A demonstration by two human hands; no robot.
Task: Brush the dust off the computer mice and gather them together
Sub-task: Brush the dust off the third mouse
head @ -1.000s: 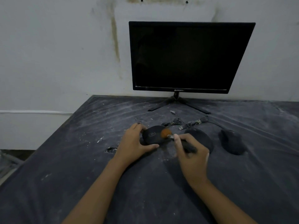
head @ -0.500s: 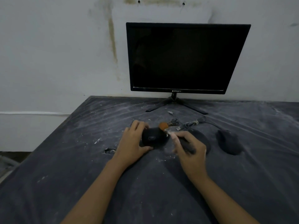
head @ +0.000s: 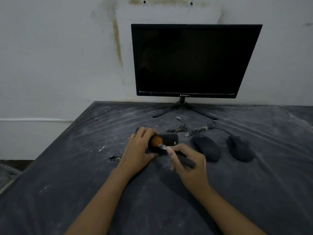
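Both forearms reach in from the near edge towards the monitor [head: 194, 60]; the left hand [head: 138, 150] lies palm down in front of the monitor's left half, its fingers curled over the far side and its thumb along the near side of a black mouse [head: 167, 140], grasping it on the table [head: 67, 184]; the right hand [head: 189, 164], nearer the person and below the monitor's stand, pinches the dark handle of a small brush [head: 163, 146] between thumb and bent fingers, much as one holds a pen.

The brush has a metal collar and a rounded tuft of orange bristles [head: 156, 141] that rests on the left part of the held mouse; its handle slants away from the monitor, down and to the right.

The held mouse is smooth, matte and oval; its long axis runs roughly parallel to the monitor's lower edge; which end is the front cannot be told.

A second mouse [head: 205, 147] and a third mouse [head: 239, 148], both black and domed, lie below the monitor's right half, well apart from the held one; their long axes run towards the monitor, with thin bundled cables [head: 194, 129] at the monitor end.

The table is dark and streaked with pale dust.
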